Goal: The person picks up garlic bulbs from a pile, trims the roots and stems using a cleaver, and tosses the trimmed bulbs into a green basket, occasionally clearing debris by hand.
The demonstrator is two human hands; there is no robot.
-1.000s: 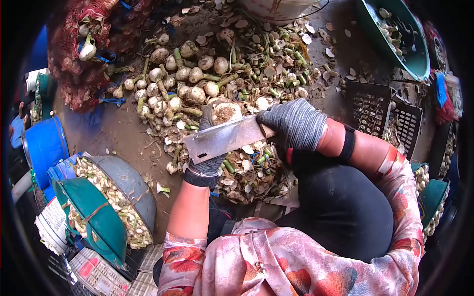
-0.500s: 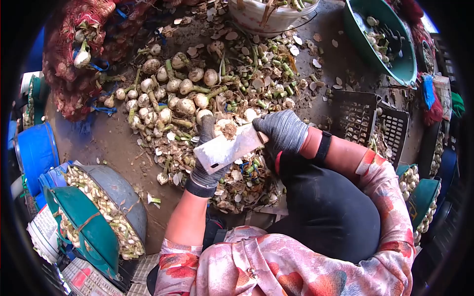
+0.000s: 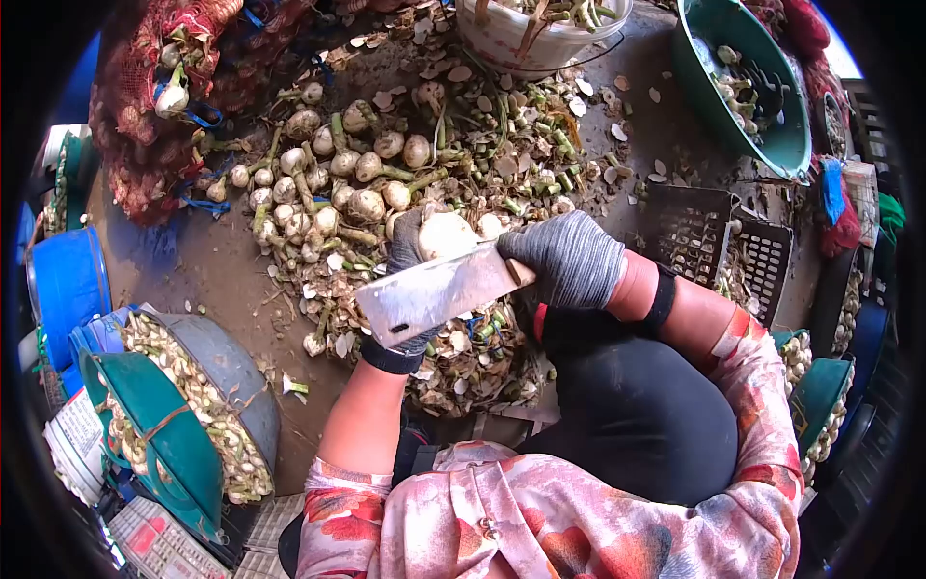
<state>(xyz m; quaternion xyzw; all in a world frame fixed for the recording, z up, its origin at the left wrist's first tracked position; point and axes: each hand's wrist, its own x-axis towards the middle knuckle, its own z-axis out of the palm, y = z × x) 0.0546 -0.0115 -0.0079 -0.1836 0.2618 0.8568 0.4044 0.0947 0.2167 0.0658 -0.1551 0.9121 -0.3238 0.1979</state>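
Observation:
My right hand [image 3: 571, 257], in a grey knitted glove, is closed on the short handle of a cleaver [image 3: 432, 295]. The broad blade slants down to the left, above my left wrist. My left hand [image 3: 405, 243], also gloved and partly behind the blade, grips a garlic bulb [image 3: 447, 234] whose pale, flat cut face shows just above the blade's upper edge. Beyond my hands lies a heap of garlic bulbs [image 3: 366, 206], many with thick stalks. Cut stalk pieces and thin root slices [image 3: 505, 166] cover the ground around it.
Red mesh sacks [image 3: 145, 145] stand at upper left, a white bucket [image 3: 526, 48] at the top. A green basin [image 3: 793, 135] and black crates [image 3: 687, 227] are on the right. Lower left, a green tub [image 3: 159, 425] overlaps a grey basin [image 3: 236, 372] full of garlic.
The brown root tuft on the bulb is gone and a smooth white face shows instead. The cleaver has shifted slightly down and left across my left wrist.

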